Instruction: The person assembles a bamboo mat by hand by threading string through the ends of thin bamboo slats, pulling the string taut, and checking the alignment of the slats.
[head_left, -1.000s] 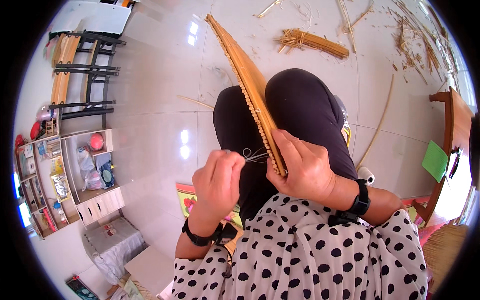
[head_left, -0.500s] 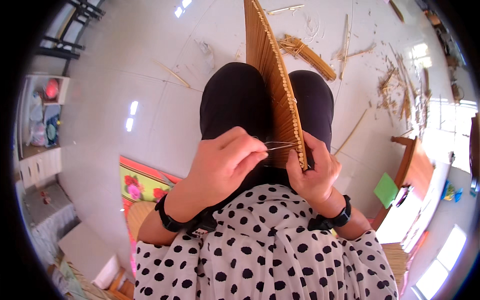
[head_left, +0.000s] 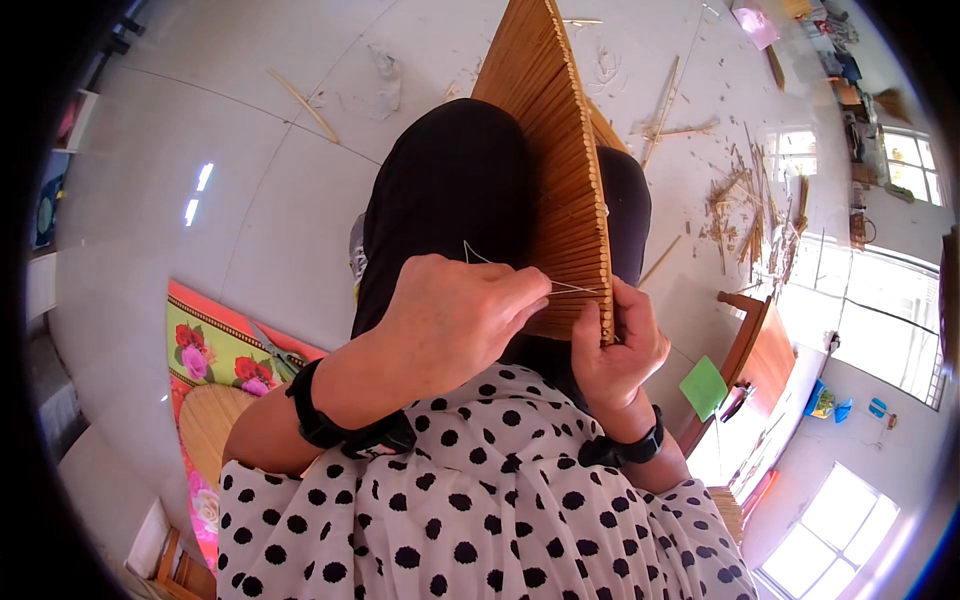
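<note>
A panel of thin brown sticks [head_left: 560, 130] laid side by side stands on edge between my black-trousered knees, its row of pale cut stick ends facing up. My left hand [head_left: 455, 310] pinches a thin white thread [head_left: 573, 288] between thumb and fingertips. The thread runs taut to the stick ends near the panel's close corner, and a loose loop of it rises behind the knuckles. Around that corner my right hand [head_left: 625, 345] is closed, thumb on the near face and fingers on the far side, partly hidden.
At left a floral mat [head_left: 240, 335] carries scissors [head_left: 272, 350] and a round wooden board [head_left: 212, 425]. Stick scraps [head_left: 745, 205] litter the floor at right. A wooden piece of furniture [head_left: 752, 345] with a green sheet [head_left: 703, 388] stands at the right.
The view has swung, so the mat and scissors show more fully. My left hand still pinches the thread, slightly farther from the panel's edge. My right hand keeps its hold.
</note>
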